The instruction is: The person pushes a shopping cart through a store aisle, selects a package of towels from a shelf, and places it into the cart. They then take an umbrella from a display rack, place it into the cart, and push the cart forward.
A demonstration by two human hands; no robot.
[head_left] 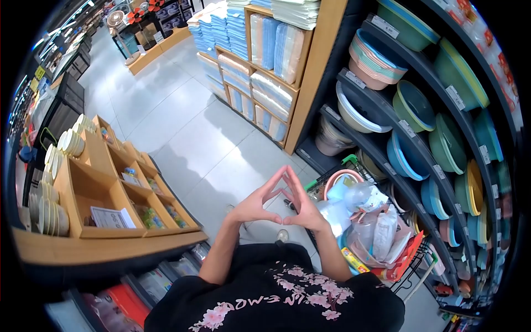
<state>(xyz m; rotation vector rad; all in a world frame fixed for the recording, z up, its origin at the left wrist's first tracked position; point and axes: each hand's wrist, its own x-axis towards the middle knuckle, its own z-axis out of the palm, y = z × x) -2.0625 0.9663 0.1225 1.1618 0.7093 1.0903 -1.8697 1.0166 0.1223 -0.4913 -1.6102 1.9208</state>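
My left hand and my right hand are held out in front of my chest. Their fingertips meet at the top and the thumbs meet below, framing a gap between the palms. Both have straight fingers and hold nothing. Nearest my right hand is a shopping cart loaded with a pink basin, clear plastic-wrapped goods, a yellow package and a red-orange package. The cart's near side is partly hidden by my right forearm.
Shelves of stacked plastic basins line the right. Ahead, a wooden rack holds folded blue towels. To the left stands a wooden compartment display with paper cups and a sign. Tiled floor runs between them.
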